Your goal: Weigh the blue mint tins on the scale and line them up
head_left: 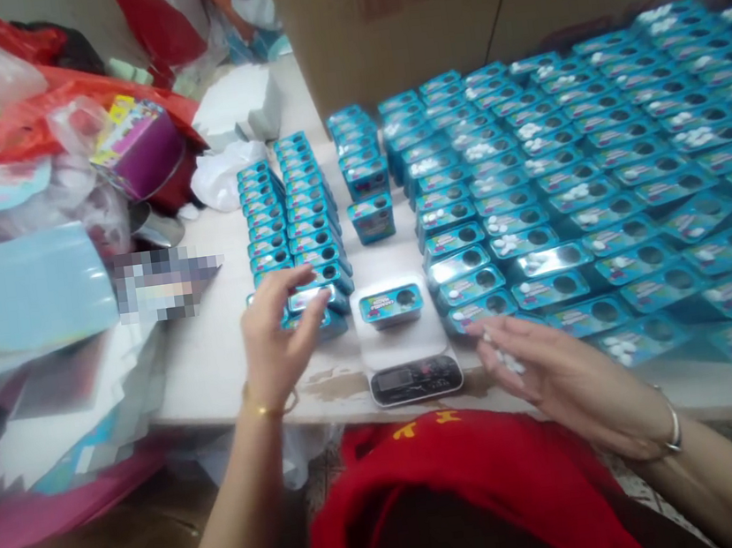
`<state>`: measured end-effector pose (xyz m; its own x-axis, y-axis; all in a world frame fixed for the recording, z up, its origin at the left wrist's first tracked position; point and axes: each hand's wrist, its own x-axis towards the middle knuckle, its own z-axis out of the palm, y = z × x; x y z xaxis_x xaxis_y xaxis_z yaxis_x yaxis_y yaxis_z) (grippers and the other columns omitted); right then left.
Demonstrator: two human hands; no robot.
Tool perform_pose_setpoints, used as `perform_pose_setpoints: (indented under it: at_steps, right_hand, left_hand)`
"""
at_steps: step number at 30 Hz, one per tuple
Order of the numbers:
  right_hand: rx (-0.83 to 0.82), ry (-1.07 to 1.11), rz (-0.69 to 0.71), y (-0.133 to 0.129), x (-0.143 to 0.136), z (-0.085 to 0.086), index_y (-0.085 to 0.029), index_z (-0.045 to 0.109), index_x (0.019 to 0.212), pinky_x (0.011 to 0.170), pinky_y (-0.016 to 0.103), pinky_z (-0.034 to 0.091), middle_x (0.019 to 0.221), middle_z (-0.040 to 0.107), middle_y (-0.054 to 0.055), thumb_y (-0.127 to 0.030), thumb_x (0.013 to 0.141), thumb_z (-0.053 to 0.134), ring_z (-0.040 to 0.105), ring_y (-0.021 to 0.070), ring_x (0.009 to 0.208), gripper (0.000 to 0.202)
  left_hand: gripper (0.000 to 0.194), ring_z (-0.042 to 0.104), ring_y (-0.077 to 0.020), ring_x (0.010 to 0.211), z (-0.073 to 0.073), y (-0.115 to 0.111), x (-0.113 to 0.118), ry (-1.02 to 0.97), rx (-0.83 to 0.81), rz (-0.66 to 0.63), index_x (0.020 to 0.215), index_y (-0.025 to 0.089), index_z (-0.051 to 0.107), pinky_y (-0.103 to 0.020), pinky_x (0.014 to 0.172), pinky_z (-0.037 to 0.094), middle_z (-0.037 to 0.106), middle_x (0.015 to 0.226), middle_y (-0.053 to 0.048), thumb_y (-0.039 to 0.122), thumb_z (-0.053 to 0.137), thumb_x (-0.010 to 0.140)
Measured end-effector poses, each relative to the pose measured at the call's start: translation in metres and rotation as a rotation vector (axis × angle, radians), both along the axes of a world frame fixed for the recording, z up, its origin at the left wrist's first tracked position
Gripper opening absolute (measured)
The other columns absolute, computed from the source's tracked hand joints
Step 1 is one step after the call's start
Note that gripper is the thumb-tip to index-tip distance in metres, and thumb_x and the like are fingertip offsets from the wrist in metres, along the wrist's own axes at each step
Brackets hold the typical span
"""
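A small white digital scale (405, 346) with a black panel lies near the table's front edge. One blue box (387, 307) with a dark round hole in its top stands on the scale. Left of it, my left hand (285, 333) hovers over the near end of two rows of blue boxes (312, 227), thumb and fingers apart, with nothing seen between them. To the scale's right, my right hand (544, 368) is cupped around several small white tablets (504, 355). Beside that hand spreads a large block of similar blue boxes (550, 202), many with white tablets lying on top.
A large cardboard box (403, 29) closes off the back. A short row of blue boxes (370, 211) stands behind the scale. Plastic bags, a purple box (141, 155), a white stack (235, 103) and light blue sheets (25, 293) crowd the left side.
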<state>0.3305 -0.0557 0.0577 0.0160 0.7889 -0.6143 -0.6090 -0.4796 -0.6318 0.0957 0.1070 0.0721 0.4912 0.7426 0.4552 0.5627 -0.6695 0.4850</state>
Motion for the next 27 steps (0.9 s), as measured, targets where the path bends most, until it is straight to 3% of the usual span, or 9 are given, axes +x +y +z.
perform_pose_setpoints:
  at_steps: [3, 7, 16, 22, 27]
  right_hand:
    - [-0.015, -0.040, -0.008, 0.000, 0.003, 0.002, -0.023, 0.068, 0.094, 0.047, 0.017, 0.038, 0.079, 0.055, 0.001, -0.034, 0.080, 0.068, 0.038, 0.0073, 0.054, 0.018]
    - [-0.008, -0.086, -0.016, 0.004, 0.004, 0.003, -0.023, 0.064, 0.088, 0.052, 0.017, 0.040, 0.078, 0.057, 0.000, -0.033, 0.080, 0.068, 0.042, 0.0082, 0.057, 0.013]
    - [0.126, -0.312, 0.086, 0.039, -0.005, 0.017, -0.017, 0.063, 0.087, 0.039, 0.018, 0.020, 0.058, 0.049, -0.003, -0.037, 0.078, 0.068, 0.029, 0.0046, 0.045, 0.022]
    - [0.274, -0.625, 0.181, 0.076, -0.020, 0.012, -0.016, 0.065, 0.080, 0.045, 0.020, 0.029, 0.053, 0.047, -0.005, -0.034, 0.076, 0.067, 0.040, 0.0074, 0.048, 0.019]
    - [0.337, -0.818, 0.269, 0.088, -0.021, -0.001, -0.017, 0.070, 0.090, 0.053, 0.025, 0.036, 0.053, 0.052, -0.004, -0.027, 0.077, 0.064, 0.045, 0.0104, 0.050, 0.018]
  left_hand:
    - [0.019, 0.060, -0.0145, 0.084, 0.002, 0.000, -0.017, -0.073, 0.010, 0.116, 0.103, 0.019, 0.060, -0.029, 0.081, 0.049, 0.064, 0.091, -0.002, 0.030, 0.058, 0.087]
    - [0.017, 0.060, -0.0135, 0.081, -0.010, -0.003, -0.033, -0.158, -0.048, 0.193, 0.099, 0.019, 0.062, -0.028, 0.080, 0.049, 0.065, 0.090, -0.002, 0.029, 0.060, 0.086]
    - [0.016, 0.061, -0.0139, 0.081, -0.027, -0.012, -0.046, -0.172, -0.114, 0.249, 0.095, 0.017, 0.065, -0.028, 0.079, 0.049, 0.067, 0.090, -0.003, 0.029, 0.061, 0.085]
    - [0.013, 0.061, -0.0143, 0.081, -0.032, -0.016, -0.039, -0.151, -0.122, 0.186, 0.095, 0.018, 0.065, -0.027, 0.079, 0.048, 0.067, 0.090, -0.003, 0.025, 0.061, 0.085]
    - [0.012, 0.062, -0.0164, 0.086, -0.035, -0.016, -0.032, -0.141, -0.125, 0.085, 0.094, 0.017, 0.064, -0.029, 0.081, 0.048, 0.067, 0.091, -0.004, 0.025, 0.058, 0.087]
